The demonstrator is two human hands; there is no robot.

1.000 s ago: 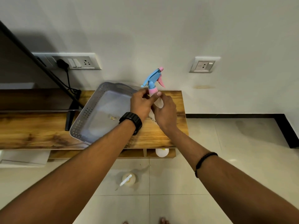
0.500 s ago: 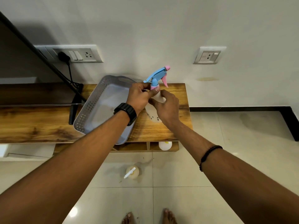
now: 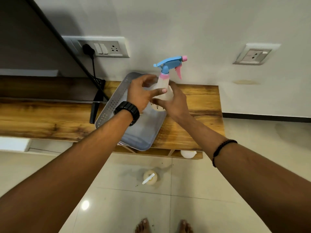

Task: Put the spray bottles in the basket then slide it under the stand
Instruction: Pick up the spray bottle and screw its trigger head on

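Wooden stand (image 3: 193, 105) carries the basket (image 3: 143, 132); both hands, left hand (image 3: 143, 95) and right hand (image 3: 175, 101), have carried the gripped spray bottle (image 3: 164, 84) over it, ready for lowering.

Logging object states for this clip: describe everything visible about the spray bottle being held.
The spray bottle has a translucent whitish, plastic-looking body, a pink collar, a blue trigger head, and a pink trigger and nozzle tip pointing right. It stands roughly upright, raised over the far right end of the grey perforated basket on the wooden stand. The left hand and the right hand both grip its body, hiding most of the lower part. Contents cannot be told.
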